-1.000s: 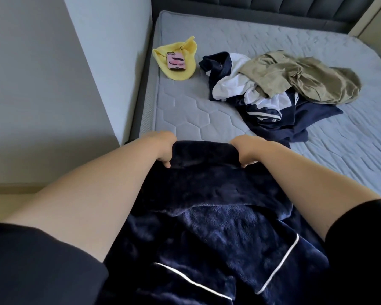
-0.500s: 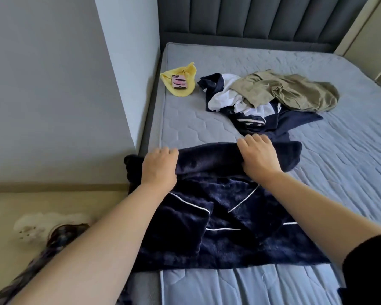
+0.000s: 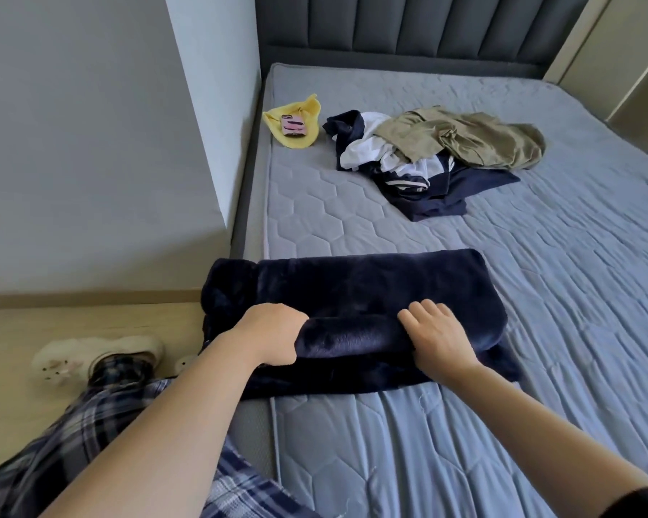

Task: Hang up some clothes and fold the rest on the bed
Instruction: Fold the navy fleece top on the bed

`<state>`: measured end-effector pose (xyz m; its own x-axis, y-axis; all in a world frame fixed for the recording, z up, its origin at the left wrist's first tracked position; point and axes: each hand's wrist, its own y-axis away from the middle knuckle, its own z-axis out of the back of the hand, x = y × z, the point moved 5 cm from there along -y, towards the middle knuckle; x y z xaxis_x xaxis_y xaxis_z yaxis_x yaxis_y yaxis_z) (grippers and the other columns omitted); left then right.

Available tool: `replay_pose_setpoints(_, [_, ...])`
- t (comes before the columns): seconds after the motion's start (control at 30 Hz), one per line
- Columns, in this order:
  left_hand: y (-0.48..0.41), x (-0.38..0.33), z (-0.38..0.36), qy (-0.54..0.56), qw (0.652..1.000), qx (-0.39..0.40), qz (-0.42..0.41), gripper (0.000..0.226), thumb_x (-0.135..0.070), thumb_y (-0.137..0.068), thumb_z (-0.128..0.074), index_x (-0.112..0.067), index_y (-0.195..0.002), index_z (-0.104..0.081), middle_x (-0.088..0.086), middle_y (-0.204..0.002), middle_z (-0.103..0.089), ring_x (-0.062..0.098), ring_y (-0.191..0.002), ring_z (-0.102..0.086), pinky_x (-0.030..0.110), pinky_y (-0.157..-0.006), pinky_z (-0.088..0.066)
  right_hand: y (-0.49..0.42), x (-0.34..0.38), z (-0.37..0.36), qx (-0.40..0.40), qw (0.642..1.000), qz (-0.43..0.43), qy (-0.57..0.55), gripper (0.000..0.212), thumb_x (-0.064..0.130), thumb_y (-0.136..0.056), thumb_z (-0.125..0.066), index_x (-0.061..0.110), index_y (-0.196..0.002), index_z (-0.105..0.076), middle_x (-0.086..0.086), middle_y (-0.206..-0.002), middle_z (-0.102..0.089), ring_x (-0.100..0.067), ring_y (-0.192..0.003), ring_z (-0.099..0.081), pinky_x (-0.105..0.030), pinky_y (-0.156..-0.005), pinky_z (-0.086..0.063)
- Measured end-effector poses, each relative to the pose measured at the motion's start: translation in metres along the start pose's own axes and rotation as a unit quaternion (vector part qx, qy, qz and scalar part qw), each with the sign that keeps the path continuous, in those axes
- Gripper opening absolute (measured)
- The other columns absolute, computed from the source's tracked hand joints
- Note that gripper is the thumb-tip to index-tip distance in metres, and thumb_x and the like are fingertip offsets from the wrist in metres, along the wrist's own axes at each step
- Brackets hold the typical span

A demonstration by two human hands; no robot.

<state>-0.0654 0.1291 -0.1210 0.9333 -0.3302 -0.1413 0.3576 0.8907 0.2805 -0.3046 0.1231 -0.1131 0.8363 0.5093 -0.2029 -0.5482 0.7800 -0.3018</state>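
Where laid across the near left edge of the grey quilted mattress (image 3: 539,293), folded to a thick rectangle: navy fleece garment (image 3: 352,289), left end overhanging the bed side, a rolled fold along the near half. Left hand (image 3: 274,334): knuckles up, fingers curled round the left end of that rolled fold, fingertips hidden beneath. Right hand (image 3: 436,336): palm down on the right end of the same fold, fingers straight and slightly apart, pressing flat. Farther up the mattress, well apart from the fleece: loose pile of clothes (image 3: 434,188), olive garment (image 3: 476,140) on top, white and navy pieces (image 3: 367,151) beneath and to the left. Near the wall-side edge: yellow cloth (image 3: 303,138) bearing a pink phone (image 3: 293,125). Padded dark headboard (image 3: 408,28) at the far end. On the wooden floor (image 3: 34,323) at left: pale shoe (image 3: 90,351) below a plaid trouser leg (image 3: 90,424).
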Motion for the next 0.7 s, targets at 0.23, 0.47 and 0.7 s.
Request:
replay_pose_setpoints(0.23, [-0.007,-0.02,0.013,0.269,0.955,-0.123,0.034,0.026,-0.047,-0.085,-0.055,-0.026,-0.07,-0.059,-0.013,-0.071,-0.055,0.009,-0.069,-0.052,0.031,-0.067,-0.044,0.009,0.004,-0.019,0.118,0.992,0.018,-0.033,0.046,0.002,-0.033,-0.072,0.017,-0.074,-0.058,0.002,-0.069,-0.048,-0.02,-0.061,-0.049,-0.027,-0.052,-0.034])
replay_pose_setpoints(0.47, [-0.052,-0.039,-0.015,0.003,0.983,-0.158,0.091,0.062,-0.049,-0.1,-0.019,-0.023,-0.152,0.001,0.006,-0.161,0.001,0.027,-0.147,0.006,0.054,-0.115,-0.002,0.001,-0.002,-0.028,0.327,0.926,-0.045,-0.182,0.015,0.024,-0.075,-0.05,0.025,-0.09,-0.053,0.012,-0.088,-0.048,-0.014,-0.092,-0.048,-0.027,-0.079,-0.039])
replay_pose_setpoints(0.7, [-0.064,-0.033,-0.041,-0.035,0.979,-0.18,0.085,0.065,-0.049,-0.096,-0.014,-0.021,-0.15,0.01,0.008,-0.16,0.007,0.026,-0.146,0.011,0.053,-0.115,0.003,-0.057,-0.003,-0.029,0.093,0.978,-0.12,-0.141,0.044,0.028,-0.098,-0.038,0.02,-0.141,-0.042,-0.001,-0.147,-0.04,-0.021,-0.137,-0.031,-0.043,-0.114,-0.018])
